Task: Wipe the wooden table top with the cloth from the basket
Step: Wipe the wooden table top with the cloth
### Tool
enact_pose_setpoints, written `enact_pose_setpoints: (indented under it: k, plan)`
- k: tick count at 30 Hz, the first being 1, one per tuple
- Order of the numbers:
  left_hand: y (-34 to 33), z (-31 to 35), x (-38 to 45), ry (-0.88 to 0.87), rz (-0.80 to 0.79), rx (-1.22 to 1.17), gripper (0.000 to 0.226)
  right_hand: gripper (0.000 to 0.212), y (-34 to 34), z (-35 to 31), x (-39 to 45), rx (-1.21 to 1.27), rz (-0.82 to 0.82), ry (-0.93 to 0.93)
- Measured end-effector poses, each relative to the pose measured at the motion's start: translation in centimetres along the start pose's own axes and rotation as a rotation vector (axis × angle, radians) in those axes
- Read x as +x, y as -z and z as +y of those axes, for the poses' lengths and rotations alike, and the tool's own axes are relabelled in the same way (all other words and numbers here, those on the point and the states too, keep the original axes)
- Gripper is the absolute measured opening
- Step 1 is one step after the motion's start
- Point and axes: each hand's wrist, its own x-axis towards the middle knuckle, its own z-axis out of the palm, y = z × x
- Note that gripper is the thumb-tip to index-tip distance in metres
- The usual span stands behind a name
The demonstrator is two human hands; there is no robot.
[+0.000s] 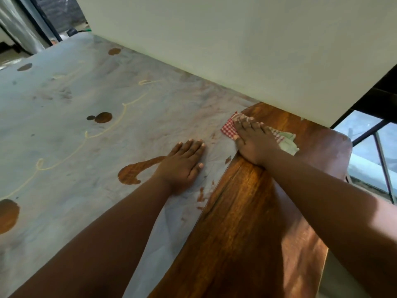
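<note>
Pressing flat, fingers straight, the right hand (251, 143) pins a red-checked cloth (229, 127) with a pale green part onto the worktop (242, 222), near the wall (236, 50) at the far edge. Left hand (184, 166) lies open and flat on the dusty grey film just beside it. Right of the cloth runs a glossy brown wood strip to the rounded corner; left, a wide dusty stretch with bare brown spots.

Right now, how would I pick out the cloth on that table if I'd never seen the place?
Find the wooden table, dusty grey on the left, clean brown on the right. Where the two meet, near the pale wall, the right hand presses flat on the cloth. It alone is fabric: red-and-white checks with a pale green part.
</note>
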Motion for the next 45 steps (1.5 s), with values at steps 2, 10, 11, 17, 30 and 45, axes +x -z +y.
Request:
enact_pose_setpoints:
  k: [2, 10, 11, 17, 30, 45]
  plan:
    - [0.0, 0.0, 0.0, 0.004, -0.012, -0.001, 0.063, 0.056, -0.2, -1.6, -1.2, 0.005, 0.002, 0.003]
    - [-0.4, -0.1, -0.3, -0.017, 0.042, -0.046, 0.060, 0.057, -2.0, -8.4, -6.6, 0.003, 0.020, -0.022]
    - [-0.3, -0.2, -0.4, -0.031, 0.043, -0.063, 0.059, 0.057, -2.1, -9.3, -7.4, 0.009, 0.022, -0.039]
    - [1.7, -2.0, -1.0, -0.182, -0.035, -0.078, 0.055, 0.061, -3.1, -13.9, -10.6, 0.023, 0.019, -0.120]
    - [0.5, -6.0, -9.1, -0.302, -0.017, 0.103, 0.060, 0.061, -4.5, -25.2, -20.4, 0.076, -0.050, -0.130]
    - [0.8, -6.6, -12.4, -0.268, 0.056, 0.137, 0.068, 0.056, -7.9, -39.2, -32.9, 0.161, 0.026, -0.113]
